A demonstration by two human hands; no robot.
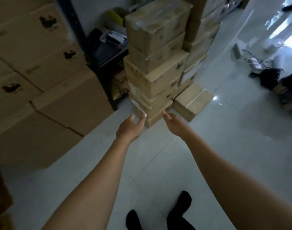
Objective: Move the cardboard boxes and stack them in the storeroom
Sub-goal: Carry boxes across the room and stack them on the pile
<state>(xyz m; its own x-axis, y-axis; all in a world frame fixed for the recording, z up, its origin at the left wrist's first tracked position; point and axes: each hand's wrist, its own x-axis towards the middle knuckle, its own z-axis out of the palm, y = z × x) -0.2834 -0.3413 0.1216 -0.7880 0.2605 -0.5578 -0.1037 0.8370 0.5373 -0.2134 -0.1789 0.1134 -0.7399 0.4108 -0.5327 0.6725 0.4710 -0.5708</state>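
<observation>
Your left hand [130,127] and right hand [174,123] reach out spread and empty at frame centre, toward the taped, dented cardboard stack [156,63] on the glossy tiled floor [158,163].

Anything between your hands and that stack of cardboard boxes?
Nothing visible. The left hand and right hand are open and empty, fingertips near the bottom of the cardboard box stack. A single cardboard box lies beside it, not between.

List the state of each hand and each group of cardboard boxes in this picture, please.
Left hand: open, fingers straight, holds nothing.
Right hand: open, holds nothing.
Tall stack of small brown cardboard boxes: upright, boxes closed, some offset.
Single brown taped cardboard box: closed, lying on the floor beside the stack.
Large brown cardboard boxes on the left: closed, stacked.
</observation>
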